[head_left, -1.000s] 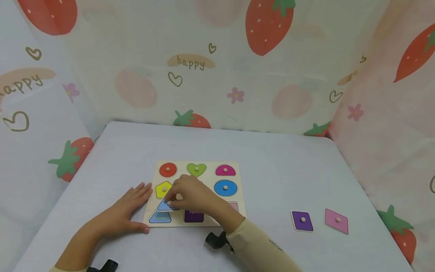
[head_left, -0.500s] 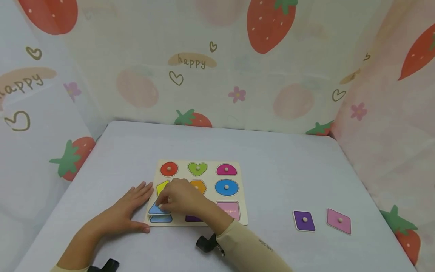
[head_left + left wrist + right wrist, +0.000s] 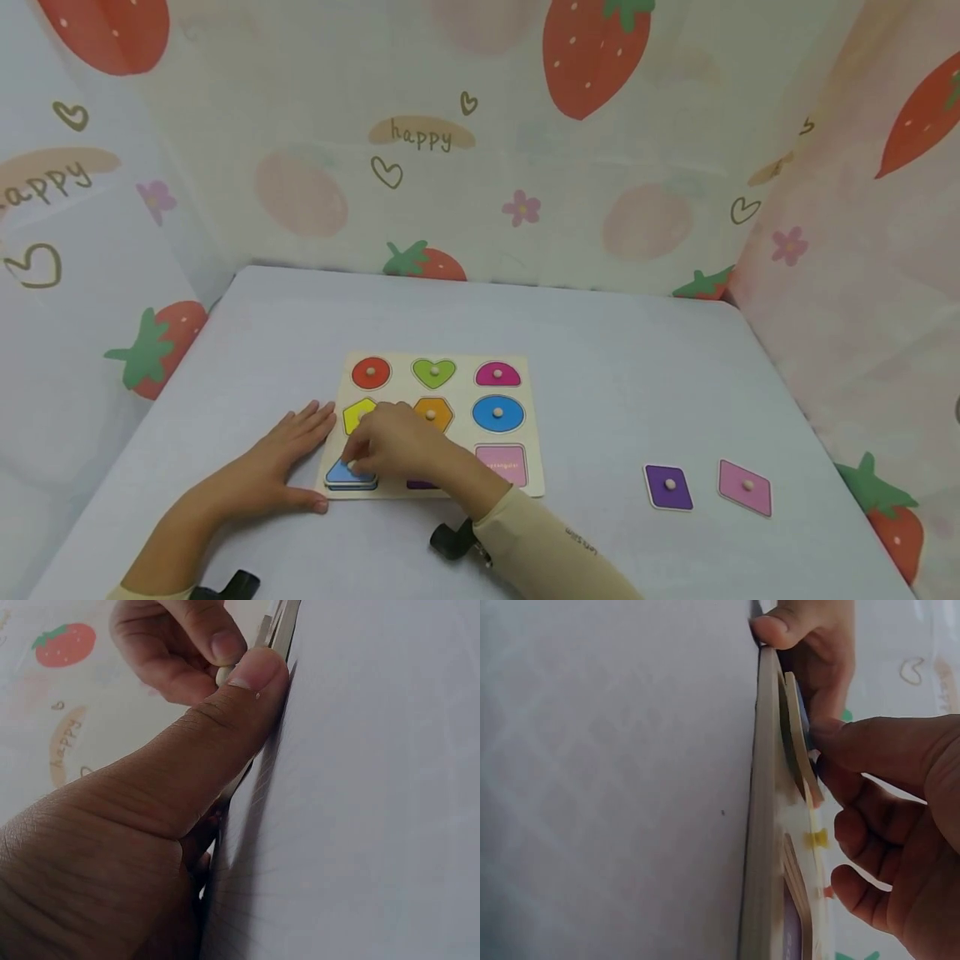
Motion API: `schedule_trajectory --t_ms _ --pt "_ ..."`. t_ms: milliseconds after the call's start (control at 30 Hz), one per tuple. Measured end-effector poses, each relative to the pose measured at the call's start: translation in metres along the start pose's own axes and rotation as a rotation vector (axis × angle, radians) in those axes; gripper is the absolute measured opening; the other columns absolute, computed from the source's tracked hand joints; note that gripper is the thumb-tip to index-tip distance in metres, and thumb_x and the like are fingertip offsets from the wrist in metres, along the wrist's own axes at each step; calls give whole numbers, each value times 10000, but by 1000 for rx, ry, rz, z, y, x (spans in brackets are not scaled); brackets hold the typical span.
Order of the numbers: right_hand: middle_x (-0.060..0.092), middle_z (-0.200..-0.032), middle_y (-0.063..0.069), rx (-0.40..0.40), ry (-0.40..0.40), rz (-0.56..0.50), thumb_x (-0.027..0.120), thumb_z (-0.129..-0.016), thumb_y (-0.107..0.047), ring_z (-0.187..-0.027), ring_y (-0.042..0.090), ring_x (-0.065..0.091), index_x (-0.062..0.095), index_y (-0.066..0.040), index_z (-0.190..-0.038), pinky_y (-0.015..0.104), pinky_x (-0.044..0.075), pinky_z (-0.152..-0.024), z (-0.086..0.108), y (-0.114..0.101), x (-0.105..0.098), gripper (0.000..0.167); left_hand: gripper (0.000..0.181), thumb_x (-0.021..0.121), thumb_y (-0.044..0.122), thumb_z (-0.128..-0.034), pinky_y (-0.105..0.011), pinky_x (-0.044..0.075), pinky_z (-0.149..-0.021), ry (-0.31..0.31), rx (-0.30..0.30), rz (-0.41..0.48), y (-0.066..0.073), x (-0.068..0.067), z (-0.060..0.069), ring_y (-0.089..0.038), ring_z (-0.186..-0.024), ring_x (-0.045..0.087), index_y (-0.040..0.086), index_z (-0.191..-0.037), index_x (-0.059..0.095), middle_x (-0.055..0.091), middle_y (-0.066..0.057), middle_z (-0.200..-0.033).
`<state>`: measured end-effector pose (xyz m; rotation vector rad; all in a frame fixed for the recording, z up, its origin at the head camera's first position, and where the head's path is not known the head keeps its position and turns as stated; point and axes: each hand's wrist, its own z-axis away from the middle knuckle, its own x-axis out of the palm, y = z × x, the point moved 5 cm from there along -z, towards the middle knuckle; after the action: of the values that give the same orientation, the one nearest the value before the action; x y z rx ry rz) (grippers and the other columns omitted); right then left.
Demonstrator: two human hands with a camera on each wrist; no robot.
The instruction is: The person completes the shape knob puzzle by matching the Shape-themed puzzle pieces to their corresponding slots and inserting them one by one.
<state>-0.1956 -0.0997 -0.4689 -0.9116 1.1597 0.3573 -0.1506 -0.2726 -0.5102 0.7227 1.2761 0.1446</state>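
My right hand (image 3: 401,450) pinches the small knob of a blue triangle puzzle piece (image 3: 345,477) between thumb and fingers. That piece is over the blue triangle recess at the near left corner of a wooden peg puzzle board (image 3: 465,392). In the right wrist view the triangle piece (image 3: 801,739) stands tilted, slightly above the board's surface. My left hand (image 3: 277,462) lies with fingers straight against the board's left edge, its thumb (image 3: 255,671) at the near corner.
Seated in the board are a red circle (image 3: 362,373), green heart (image 3: 433,382), magenta half circle (image 3: 497,381), yellow pentagon (image 3: 352,419), orange hexagon (image 3: 442,408) and blue oval (image 3: 498,426). A pink recess (image 3: 501,475) shows bare. Loose purple (image 3: 669,497) and pink (image 3: 753,498) pieces lie right.
My right hand has brought the blue triangle left and then nearer, down over its recess, which it now mostly covers. The left hand has stayed in place.
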Motion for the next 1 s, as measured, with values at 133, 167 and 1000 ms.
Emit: schedule_trajectory --t_ms 133,167,1000 --pt "614 -785 -265 -5 -25 -8 802 -910 -307 -836 -29 514 827 -334 -1012 144 429 -781 1 -1 4 109 1220 798 729 -676 -274 -88 -1272 -9 -23 -2 -1 2 0 -306 -1600 67 168 -1631 284 197 -7 -1717" --pt "612 -785 -268 -5 -30 -7 799 -912 -309 -842 -28 511 826 -338 -1012 149 428 -789 2 -1 4 108 1218 797 727 -679 -300 -80 -1279 -12 -25 -1 -1 2 0 -312 -1599 67 168 -1631 283 195 -12 -1718" --pt "628 -779 -268 8 -56 2 796 -913 -319 -845 -34 516 823 -340 -1023 154 419 -786 1 0 5 115 1199 814 690 -687 -586 67 -1275 -6 -22 -3 6 -4 1 -354 -1590 86 138 -1622 306 222 -56 -1709"
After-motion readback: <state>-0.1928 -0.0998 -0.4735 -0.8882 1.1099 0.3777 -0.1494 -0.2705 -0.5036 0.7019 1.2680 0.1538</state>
